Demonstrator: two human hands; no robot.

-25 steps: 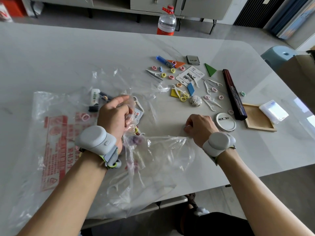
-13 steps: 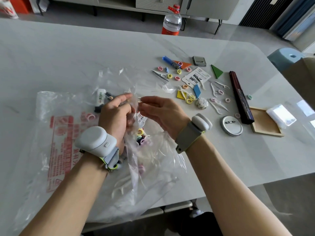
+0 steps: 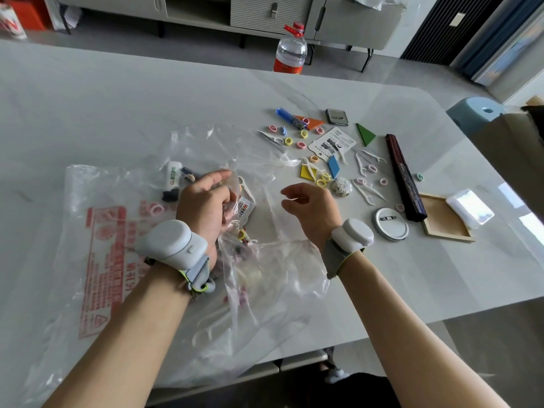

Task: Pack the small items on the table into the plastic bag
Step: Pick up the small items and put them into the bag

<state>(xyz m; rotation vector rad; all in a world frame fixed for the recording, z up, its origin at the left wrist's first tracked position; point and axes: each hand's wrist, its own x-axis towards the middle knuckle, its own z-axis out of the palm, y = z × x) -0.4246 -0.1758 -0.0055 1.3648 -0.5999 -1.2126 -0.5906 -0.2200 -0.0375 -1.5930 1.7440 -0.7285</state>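
**Right hand (image 3: 312,207) drawn back from plastic bag (image 3: 103,260); left hand (image 3: 206,207) holds it**

Right hand has moved off to the right since half a second ago. Then it was nearly touching left hand at the bag's mouth; now it hangs above the table (image 3: 382,275), clearly apart from it.

Pale table fills most of the view. Plastic bag lies crumpled across its near left part, clear film with red print, mouth toward the loose items. Seen through the film: white tube (image 3: 173,178), pink ring (image 3: 156,208), printed packet (image 3: 245,208), several white floss picks (image 3: 212,328).

Left hand: fingers curled, gripping a bunch of the film at the bag's mouth and lifting it a little. Right hand: fingers loosely curled, thumb close to forefinger. A thin pale streak shows at the tips; cannot tell whether anything is pinched there. Grey wristband (image 3: 173,244) on each wrist.

Loose items right of the bag, unpacked:
- long dark box (image 3: 404,178), with wooden frame (image 3: 444,220) just beside its near end
- round metal badge (image 3: 390,223), near the right wrist
- printed card (image 3: 332,142), small grey tin (image 3: 337,116)
- green triangle (image 3: 366,134), orange triangle (image 3: 312,122), yellow square (image 3: 307,172)
- patterned ball (image 3: 341,187), blue lighter (image 3: 290,117)
- more picks and small coloured rings scattered among them
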